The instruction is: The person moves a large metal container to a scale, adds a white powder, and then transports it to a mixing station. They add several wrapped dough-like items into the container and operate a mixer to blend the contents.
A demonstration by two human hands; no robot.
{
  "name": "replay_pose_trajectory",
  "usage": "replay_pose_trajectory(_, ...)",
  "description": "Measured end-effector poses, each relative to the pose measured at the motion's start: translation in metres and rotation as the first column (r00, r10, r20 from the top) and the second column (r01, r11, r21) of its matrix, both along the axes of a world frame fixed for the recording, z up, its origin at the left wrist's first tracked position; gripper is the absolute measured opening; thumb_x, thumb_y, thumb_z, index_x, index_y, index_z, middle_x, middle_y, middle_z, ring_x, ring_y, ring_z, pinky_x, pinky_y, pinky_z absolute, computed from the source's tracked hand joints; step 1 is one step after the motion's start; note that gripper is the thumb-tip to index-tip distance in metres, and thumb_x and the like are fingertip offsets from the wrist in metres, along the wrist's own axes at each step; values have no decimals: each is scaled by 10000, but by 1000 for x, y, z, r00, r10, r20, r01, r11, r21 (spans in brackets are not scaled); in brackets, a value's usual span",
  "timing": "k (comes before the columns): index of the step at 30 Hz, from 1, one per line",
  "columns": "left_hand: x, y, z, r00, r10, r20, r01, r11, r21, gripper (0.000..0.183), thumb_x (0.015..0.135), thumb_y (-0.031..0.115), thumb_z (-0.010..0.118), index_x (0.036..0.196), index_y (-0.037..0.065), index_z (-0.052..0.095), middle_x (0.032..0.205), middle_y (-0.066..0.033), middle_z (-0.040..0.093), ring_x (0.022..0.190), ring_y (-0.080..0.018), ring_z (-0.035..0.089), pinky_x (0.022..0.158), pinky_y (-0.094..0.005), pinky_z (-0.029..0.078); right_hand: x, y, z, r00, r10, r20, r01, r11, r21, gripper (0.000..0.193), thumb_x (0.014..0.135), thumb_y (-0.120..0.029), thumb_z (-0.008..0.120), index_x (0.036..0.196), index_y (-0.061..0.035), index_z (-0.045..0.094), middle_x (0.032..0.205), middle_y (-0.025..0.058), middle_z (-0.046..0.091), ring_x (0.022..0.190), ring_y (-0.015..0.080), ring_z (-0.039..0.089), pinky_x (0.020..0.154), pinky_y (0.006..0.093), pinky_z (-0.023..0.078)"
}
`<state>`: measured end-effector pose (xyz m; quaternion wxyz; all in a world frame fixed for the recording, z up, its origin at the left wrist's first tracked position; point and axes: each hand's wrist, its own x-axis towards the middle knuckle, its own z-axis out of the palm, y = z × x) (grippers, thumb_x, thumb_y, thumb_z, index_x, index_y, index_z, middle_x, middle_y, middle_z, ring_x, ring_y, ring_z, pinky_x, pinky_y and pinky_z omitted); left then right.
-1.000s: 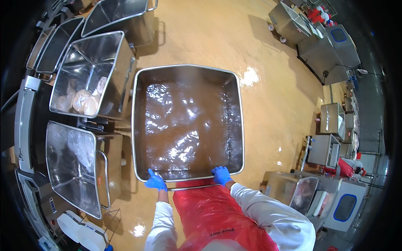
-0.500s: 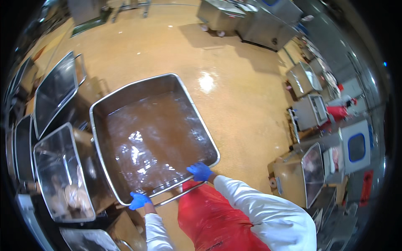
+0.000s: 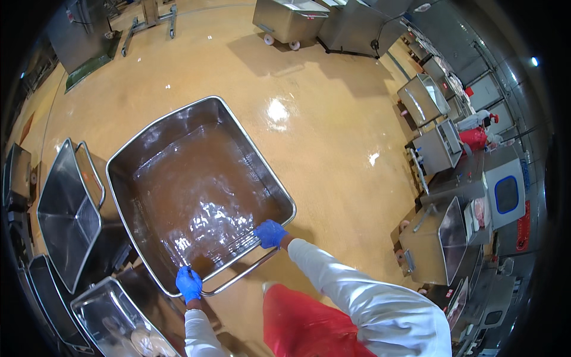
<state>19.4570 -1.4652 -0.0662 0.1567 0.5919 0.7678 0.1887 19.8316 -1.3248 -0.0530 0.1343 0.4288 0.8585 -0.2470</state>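
A large square stainless steel tub [image 3: 121, 209] stands on the floor before me, part filled with brown liquid [image 3: 196, 178] that shines and ripples. Along its near side runs a tubular push handle [image 3: 241, 275]. My left hand [image 3: 189, 284], in a blue glove, grips the tub's near rim close to the left corner. Toward the right corner, my right hand [image 3: 270, 234], gloved in blue too, is closed over the same rim. Both sets of fingers bend over the edge. My red apron [image 3: 306, 324] hangs just behind the handle.
Left of the tub are an empty-looking steel cart [image 3: 65, 220] and a steel bin [image 3: 107, 309] with pale pieces inside. A wheeled steel cart [image 3: 291, 21] stands far ahead. Steel bins [image 3: 425, 250] and machines line the right, where a person in a red apron [image 3: 474, 138] stands. The tan floor [image 3: 339, 149] looks wet.
The tub has moved forward past the left-hand bins, with both my hands staying on its rim. The liquid has sloshed, and my view has shifted along with it.
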Motion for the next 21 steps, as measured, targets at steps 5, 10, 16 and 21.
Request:
replay_pose_trajectory(5, -37, 108, -9, 996, -79, -51, 80, 997, 22, 159, 795, 187, 589, 843, 39, 617, 786, -159, 613, 742, -375, 596, 678, -487, 473, -39, 118, -7, 998, 24, 54, -25, 1000, 18, 326, 669, -310, 684, 935, -123, 681, 928, 101, 679, 927, 297, 644, 813, 428, 501)
replay_pose_trajectory(10, -88, 229, -9, 998, -65, 1, 65, 993, -99, 178, 813, 191, 582, 815, 18, 623, 777, -212, 632, 709, -404, 615, 654, -501, 495, -89, 245, 5, 999, 20, 48, -19, 1000, -21, 350, 682, -355, 699, 936, -115, 682, 934, 104, 676, 938, 304, 640, 821, 428, 507)
replay_pose_trajectory(16, -151, 389, -18, 1000, -17, 1, 17, 992, -128, 204, 813, 232, 562, 799, 39, 626, 757, -219, 643, 698, -422, 623, 655, -517, 505, -156, 405, -5, 996, 1, 92, 3, 999, -41, 393, 645, -339, 705, 963, -109, 699, 972, 102, 684, 958, 310, 639, 811, 431, 529)
replay_pose_trajectory(21, -204, 520, -17, 998, -63, 17, 65, 967, -247, 191, 799, 219, 566, 803, 35, 618, 763, -225, 642, 718, -419, 628, 670, -517, 512, -207, 535, -8, 992, -7, 129, 22, 993, -119, 432, 635, -348, 698, 990, -102, 693, 995, 96, 676, 963, 305, 633, 817, 429, 525)
